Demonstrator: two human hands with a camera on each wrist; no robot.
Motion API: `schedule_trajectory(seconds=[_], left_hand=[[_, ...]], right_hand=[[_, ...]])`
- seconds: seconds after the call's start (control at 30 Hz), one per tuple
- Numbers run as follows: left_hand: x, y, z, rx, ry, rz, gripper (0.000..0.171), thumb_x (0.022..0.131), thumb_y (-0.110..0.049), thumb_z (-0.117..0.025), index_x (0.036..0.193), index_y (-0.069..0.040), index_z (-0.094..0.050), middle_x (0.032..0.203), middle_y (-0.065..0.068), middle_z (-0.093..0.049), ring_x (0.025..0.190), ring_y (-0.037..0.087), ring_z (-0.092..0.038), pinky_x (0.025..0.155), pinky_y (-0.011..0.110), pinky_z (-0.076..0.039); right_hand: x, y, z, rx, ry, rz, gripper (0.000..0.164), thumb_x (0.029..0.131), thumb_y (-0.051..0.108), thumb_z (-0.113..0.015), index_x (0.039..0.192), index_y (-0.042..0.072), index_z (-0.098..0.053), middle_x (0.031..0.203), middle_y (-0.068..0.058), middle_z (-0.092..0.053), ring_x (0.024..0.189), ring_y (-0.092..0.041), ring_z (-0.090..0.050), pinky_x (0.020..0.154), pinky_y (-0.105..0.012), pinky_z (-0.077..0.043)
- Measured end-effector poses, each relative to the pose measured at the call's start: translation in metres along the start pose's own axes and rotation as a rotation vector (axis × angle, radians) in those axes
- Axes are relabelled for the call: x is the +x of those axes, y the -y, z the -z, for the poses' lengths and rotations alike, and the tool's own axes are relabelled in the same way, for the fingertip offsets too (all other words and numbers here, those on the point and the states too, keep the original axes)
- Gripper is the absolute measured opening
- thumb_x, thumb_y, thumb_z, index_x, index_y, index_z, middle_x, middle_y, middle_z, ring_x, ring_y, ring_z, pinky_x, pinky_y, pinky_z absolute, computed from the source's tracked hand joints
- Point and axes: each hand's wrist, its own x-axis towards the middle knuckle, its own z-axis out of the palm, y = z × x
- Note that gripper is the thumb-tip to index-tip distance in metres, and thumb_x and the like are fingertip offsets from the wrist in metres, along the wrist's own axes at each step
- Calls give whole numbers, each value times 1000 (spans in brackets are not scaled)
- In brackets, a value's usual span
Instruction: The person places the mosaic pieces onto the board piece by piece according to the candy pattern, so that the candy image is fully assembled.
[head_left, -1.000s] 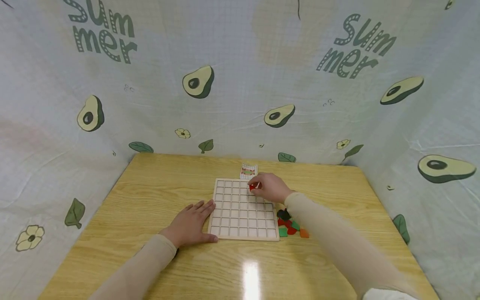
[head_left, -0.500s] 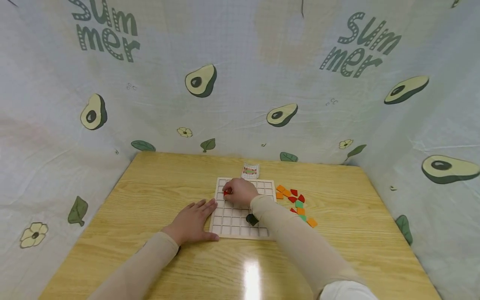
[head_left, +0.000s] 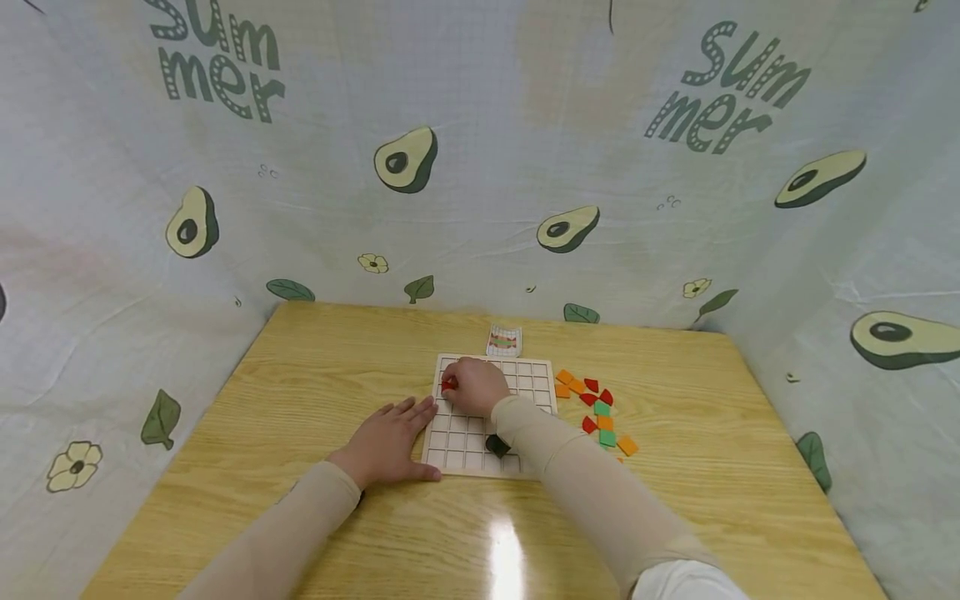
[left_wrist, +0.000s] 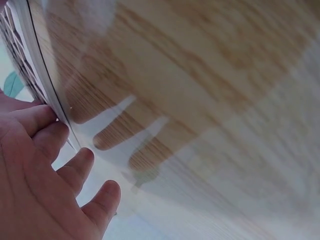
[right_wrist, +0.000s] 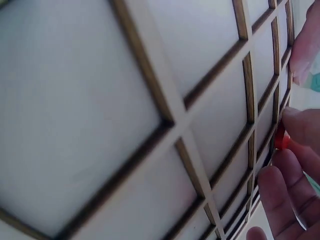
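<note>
A pale wooden grid board (head_left: 457, 440) lies on the table, its square cells framed by raised strips. At its upper left part, my right hand (head_left: 480, 387) pinches a small red tile (head_left: 448, 385) between thumb and fingers. The right wrist view has this red tile (right_wrist: 281, 140) right at the grid strips, largely covered by fingertips. My left hand (head_left: 390, 442) lies with fingers spread along the board's left edge, fingertips and thumb at the frame. In the left wrist view, the left hand (left_wrist: 55, 175) shows its fingers extended at the board's edge.
Several loose red, orange and green tiles, among them an orange one (head_left: 627, 446) and a green one (head_left: 607, 437), lie right of the board. A small pattern card (head_left: 504, 341) stands behind it. A printed cloth (head_left: 480, 167) encloses the table (head_left: 360, 342) at back and sides.
My right hand has travelled left across the board with a red tile, from the upper right to the upper left cells. The left hand has stayed at the board's edge.
</note>
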Motion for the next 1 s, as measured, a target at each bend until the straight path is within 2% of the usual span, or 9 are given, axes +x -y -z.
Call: schedule_trajectory(seconds=[0.23, 0.4, 0.57, 0.7, 0.83, 1.0], left_hand=[[1, 1, -1, 5, -15, -15, 105, 80, -80, -57, 156, -9, -36, 161, 5, -30, 144, 33, -31, 112, 54, -30], [0, 2, -2, 4, -17, -12, 106, 80, -81, -55, 156, -10, -35, 161, 4, -29, 145, 33, -30, 112, 54, -30], [1, 2, -3, 4, -14, -8, 105, 80, -80, -57, 156, -10, -35, 161, 5, -29, 145, 33, -30, 112, 54, -30], [1, 1, -2, 9, 1, 7, 105, 80, -80, -56, 156, -10, -35, 161, 4, -29, 145, 32, -30, 112, 54, -29], [2, -1, 0, 20, 9, 18, 106, 80, -81, -56, 156, -10, -35, 161, 3, -29, 146, 30, -29, 113, 53, -29], [1, -4, 2, 17, 11, 18, 105, 80, -78, -59, 155, -8, -36, 161, 5, -30, 145, 31, -29, 113, 54, -29]], right_hand=[[-1, 4, -2, -6, -20, -33, 18, 89, 34, -74, 103, 22, -76, 78, 12, -63, 69, -6, -58, 62, -29, -51], [-1, 9, 0, 10, -6, -41, 14, 88, 32, -76, 99, 23, -77, 76, 14, -62, 69, -6, -58, 62, -30, -51], [-6, 5, 9, 5, 33, -10, 19, 88, 27, -71, 105, 21, -77, 86, 10, -67, 77, -7, -62, 68, -31, -53], [-23, -15, 30, 8, 71, 49, 25, 90, 27, -70, 113, 18, -75, 95, 7, -69, 84, -8, -63, 75, -31, -53], [-55, -47, 55, -13, 70, 97, 24, 91, 25, -74, 113, 16, -75, 97, 5, -69, 85, -10, -64, 76, -32, -53], [-99, -91, 79, -54, 61, 59, 24, 88, 22, -76, 110, 14, -75, 94, 5, -68, 80, -9, -62, 73, -32, -52]])
